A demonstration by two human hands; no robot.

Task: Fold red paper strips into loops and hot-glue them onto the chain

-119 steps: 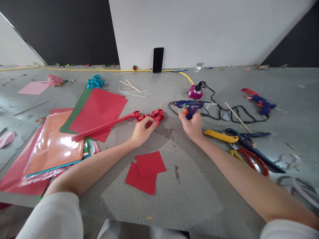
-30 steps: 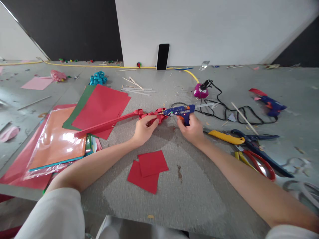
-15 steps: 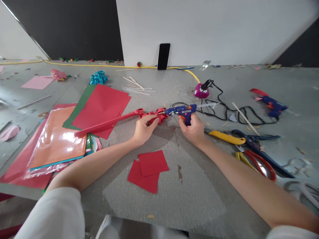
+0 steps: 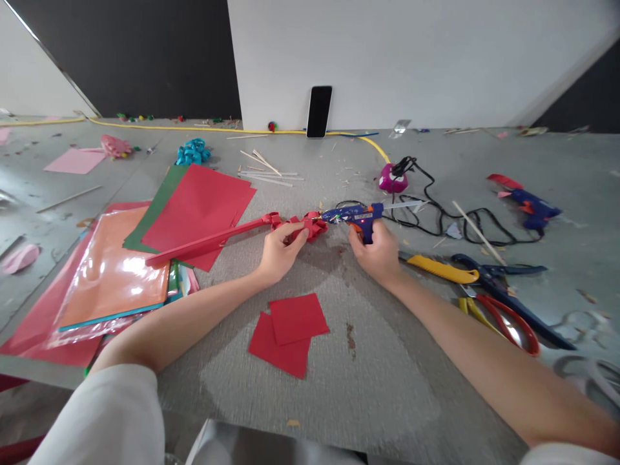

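My left hand (image 4: 283, 252) is closed in a pinch on a red paper flower (image 4: 314, 226) made of looped strips. The flower's long red paper-wrapped stem (image 4: 208, 242) slants left across stacked sheets. Wrapped around the handle of a blue glue gun (image 4: 365, 219) is my right hand (image 4: 375, 252), its fingers by the orange trigger. The gun's nozzle points left at the flower, and a clear glue stick (image 4: 405, 204) pokes out of its back end. Two small red paper squares (image 4: 299, 320) overlap on the table below my hands.
Red sheets (image 4: 198, 200) and plastic-wrapped orange paper (image 4: 116, 271) lie at left. A yellow cutter (image 4: 443, 268), red-handled scissors (image 4: 508, 323), a second glue gun (image 4: 530, 205) and black cable are at right. A phone (image 4: 319, 112) leans on the wall.
The glue gun's nozzle has drawn back slightly to the right from the flower. My left hand keeps its pinch in nearly the same spot.
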